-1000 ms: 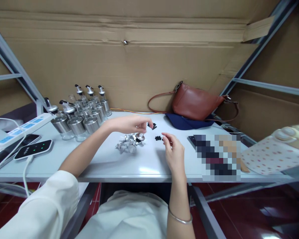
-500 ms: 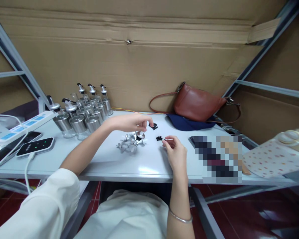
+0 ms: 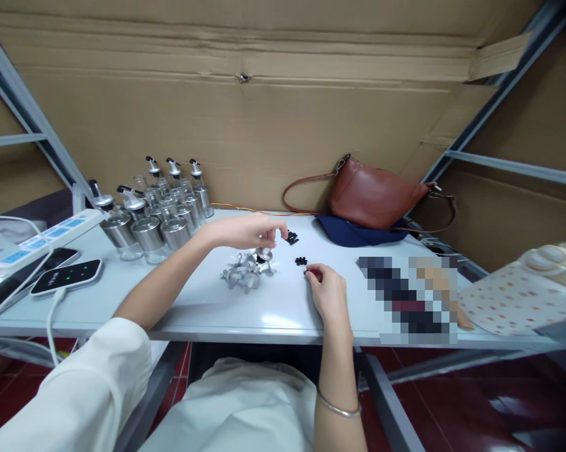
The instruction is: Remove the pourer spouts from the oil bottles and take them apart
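Bent fingers of my left hand [image 3: 259, 232] are closed around a silver pourer spout [image 3: 264, 253], most of it hidden under the hand. It hangs over or against the back of a heap of silver pourer parts [image 3: 247, 276] on the white table. Farther right, my right hand [image 3: 328, 292] pinches a small black piece [image 3: 306, 272] between thumb and fingertips, low over the tabletop. Just beyond those fingertips lies a cluster of small black pieces [image 3: 301, 261]. Black flat levers [image 3: 291, 237] lie in a small pile behind it, close to my left fingertips.
Several glass-and-steel bottles [image 3: 148, 235], some topped with pourers, stand at left beside a power strip [image 3: 51, 238] and a charging device [image 3: 66, 277]. A brown bag [image 3: 377, 194] rests on dark blue cloth [image 3: 358, 233] at back right. A spotted bag [image 3: 509, 298] sits far right.
My right hand has drawn slightly nearer to me, its fingers closing into a pinch with a black piece showing. My left hand has shifted a little left with the spout.
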Demonstrator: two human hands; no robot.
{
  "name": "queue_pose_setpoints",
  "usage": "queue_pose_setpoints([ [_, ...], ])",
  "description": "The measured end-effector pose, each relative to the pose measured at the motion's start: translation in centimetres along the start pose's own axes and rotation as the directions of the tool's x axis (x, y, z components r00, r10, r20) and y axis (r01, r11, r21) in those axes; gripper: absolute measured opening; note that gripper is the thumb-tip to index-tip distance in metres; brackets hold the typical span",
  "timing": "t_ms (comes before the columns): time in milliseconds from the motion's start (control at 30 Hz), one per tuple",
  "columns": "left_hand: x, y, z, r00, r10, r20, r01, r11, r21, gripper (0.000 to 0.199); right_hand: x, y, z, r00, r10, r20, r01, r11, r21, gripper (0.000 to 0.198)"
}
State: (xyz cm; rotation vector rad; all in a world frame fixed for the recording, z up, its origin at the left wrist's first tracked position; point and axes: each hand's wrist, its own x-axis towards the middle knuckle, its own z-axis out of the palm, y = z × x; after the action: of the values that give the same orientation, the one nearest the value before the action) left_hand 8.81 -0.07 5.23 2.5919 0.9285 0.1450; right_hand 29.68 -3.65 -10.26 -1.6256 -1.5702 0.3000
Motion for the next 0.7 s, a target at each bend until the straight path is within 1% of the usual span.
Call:
queue_pose_setpoints([
  [133,0.09,-0.24,0.08,1.0,0.013,0.003,-0.013,1.0,-0.018,0.024,-0.05,-0.04,0.0,1.0,-0.016,-0.026,0.016,1.0,0.021,0.024],
  [267,0.03,-0.32,0.02,1.0,0.028,-0.002,-0.028,0.999,-0.022,0.021,-0.3,0.0,-0.03,0.995,-0.101,-0.009,0.101,0.995,-0.021,0.023],
  [433,-0.02,-0.25,-0.09,1.0,0.02,0.002,-0.02,0.999,-0.029,0.021,-0.43,0.07,0.02,0.982,-0.19,0.017,0.19,0.981,-0.038,0.033],
  [700,-0.03,-0.09,-0.02,1.0,0.011,0.021,-0.01,0.999,-0.031,0.021,-0.37,-0.06,-0.32,0.976,-0.19,0.106,0.189,0.982,0.019,0.036],
])
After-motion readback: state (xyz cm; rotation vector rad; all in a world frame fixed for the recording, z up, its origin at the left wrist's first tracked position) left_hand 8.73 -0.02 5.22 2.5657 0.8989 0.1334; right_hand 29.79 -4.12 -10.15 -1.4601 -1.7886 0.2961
